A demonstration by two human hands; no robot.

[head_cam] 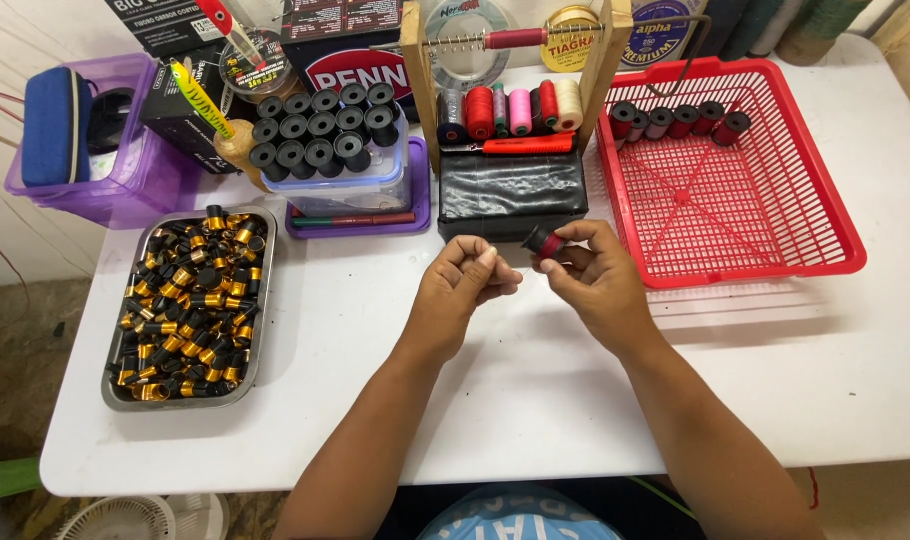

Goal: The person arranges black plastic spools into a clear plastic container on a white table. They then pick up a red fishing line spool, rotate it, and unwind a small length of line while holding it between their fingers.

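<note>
My right hand (593, 280) holds a small black spool wound with red thread (544, 242) between thumb and fingers, just in front of a black box (510, 192). My left hand (465, 285) is beside it with fingers pinched together, perhaps on a thin thread end that I cannot make out. Both hands hover over the white table (495, 400). A wooden rack with coloured thread spools (515, 108) stands behind the black box.
A red plastic basket (825, 235) at the right holds a row of wound spools (680, 120). A metal tray (258, 330) at the left is full of black and gold parts. A clear tub of black spools (325, 125) and a purple box (125, 180) stand behind.
</note>
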